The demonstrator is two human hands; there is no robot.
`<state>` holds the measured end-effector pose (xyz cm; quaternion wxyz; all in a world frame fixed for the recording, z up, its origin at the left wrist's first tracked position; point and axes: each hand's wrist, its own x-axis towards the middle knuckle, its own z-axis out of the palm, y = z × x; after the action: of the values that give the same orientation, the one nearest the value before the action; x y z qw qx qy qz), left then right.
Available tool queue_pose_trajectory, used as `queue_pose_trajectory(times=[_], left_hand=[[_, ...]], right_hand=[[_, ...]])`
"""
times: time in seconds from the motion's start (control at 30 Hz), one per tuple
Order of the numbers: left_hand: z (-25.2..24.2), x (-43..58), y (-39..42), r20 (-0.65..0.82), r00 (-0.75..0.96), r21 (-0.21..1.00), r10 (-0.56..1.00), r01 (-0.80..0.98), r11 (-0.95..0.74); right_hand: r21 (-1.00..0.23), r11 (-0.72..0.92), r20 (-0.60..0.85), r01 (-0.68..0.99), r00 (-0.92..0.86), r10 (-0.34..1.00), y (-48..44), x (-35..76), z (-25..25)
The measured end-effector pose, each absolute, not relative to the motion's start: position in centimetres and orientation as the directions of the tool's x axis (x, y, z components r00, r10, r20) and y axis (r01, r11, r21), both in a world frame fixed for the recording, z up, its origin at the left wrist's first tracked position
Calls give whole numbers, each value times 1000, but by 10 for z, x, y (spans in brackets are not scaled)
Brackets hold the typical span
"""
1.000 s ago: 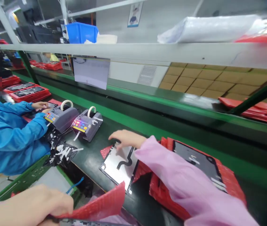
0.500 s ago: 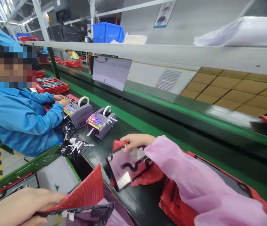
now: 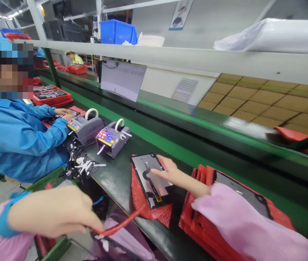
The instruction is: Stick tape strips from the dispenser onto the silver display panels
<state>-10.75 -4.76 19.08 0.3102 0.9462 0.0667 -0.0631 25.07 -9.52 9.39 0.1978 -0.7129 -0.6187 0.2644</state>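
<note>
My left hand (image 3: 53,210), with a blue band at the wrist, pinches the edge of a red bubble sleeve (image 3: 123,223) at the lower left. Under that sleeve a dark panel (image 3: 115,248) shows, partly cut off and blurred. My right hand (image 3: 167,172) lies with spread fingers on the right side of a flat black-framed panel (image 3: 152,192), which has a grey surface and a dark curved cable. This panel rests on a red bubble sheet (image 3: 160,217) on the dark bench.
Two grey tape dispensers (image 3: 113,139) (image 3: 85,127) stand beyond the panel, near tangled tape scraps (image 3: 83,166). A stack of red sleeves (image 3: 205,221) lies at the right. At left sits a person in blue (image 3: 20,137). A green crate (image 3: 56,250) is below.
The panel under my right hand has turned and now lies flatter on the red sheet. My left hand has moved right and up with the red sleeve, away from the crate. The view has shifted.
</note>
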Motion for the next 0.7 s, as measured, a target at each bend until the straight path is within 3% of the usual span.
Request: queue_pose_trajectory(times=[0.07, 0.1, 0.13, 0.23, 0.3, 0.37, 0.43, 0.5, 0.57, 0.63, 0.7], left_hand=[[200, -72, -24, -152, 987, 656, -42, 69, -751], [201, -53, -13, -112, 990, 702, -79, 23, -711], [200, -34, -4, -78, 992, 729, -96, -8, -684], [190, 20, 18, -99, 977, 713, -187, -61, -698], [182, 47, 27, -67, 989, 599, -132, -66, -798], [176, 61, 31, 129, 992, 455, 17, -44, -889], [171, 57, 32, 374, 921, 394, 112, -48, -918], [164, 38, 31, 520, 837, 431, 170, -85, -898], [149, 11, 28, 561, 772, 529, 298, -58, -847], [125, -14, 22, 510, 715, 661, 478, 30, -750], [95, -30, 12, 393, 670, 790, 629, 105, -605]], right_hand=[[-884, -97, -234, 456, -254, 939, -117, 230, 108], [-952, -116, -233, 283, -425, 875, -127, 218, 114], [-969, -139, -223, 203, -489, 843, -137, 207, 118], [-932, -149, -231, 331, -226, 946, -156, 187, 117], [-900, -210, -219, 382, 18, 975, -160, 190, 107], [-919, -294, -257, 261, 168, 952, -162, 202, 94], [-926, -375, -353, 33, 269, 896, -166, 218, 83], [-899, -407, -438, -164, 349, 828, -168, 234, 73], [-886, -395, -463, -243, 421, 780, -166, 248, 63], [-899, -390, -438, -201, 462, 771, -158, 259, 53], [-885, -465, -394, 10, 514, 762, -145, 268, 42]])
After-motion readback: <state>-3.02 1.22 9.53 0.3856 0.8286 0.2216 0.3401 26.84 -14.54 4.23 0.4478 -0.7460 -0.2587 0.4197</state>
